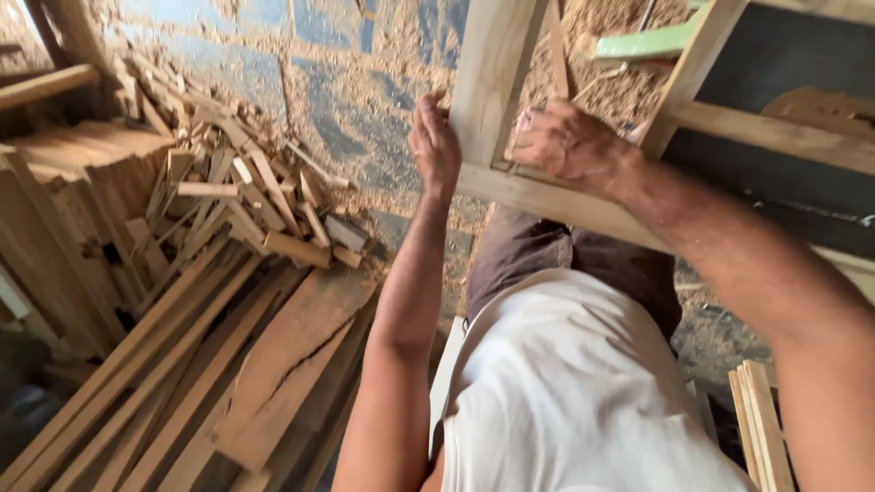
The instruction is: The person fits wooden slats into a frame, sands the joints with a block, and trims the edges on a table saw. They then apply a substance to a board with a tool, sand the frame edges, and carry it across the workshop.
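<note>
here my left hand (434,141) clasps the upright of the pale wooden frame (492,73) before me, my right hand (565,141) closed on its corner, offcuts (237,196) heaped left.

Carpentry workshop, rough and well used. Sawdust (365,100) lies thick over the stone-slab floor (228,64). A heap of short wood offcuts (246,191) sits beside long planks (182,364) laid side by side. An unfinished pale wooden frame (510,109) stands close by; more thin slats (761,428) lean at the right edge.
</note>
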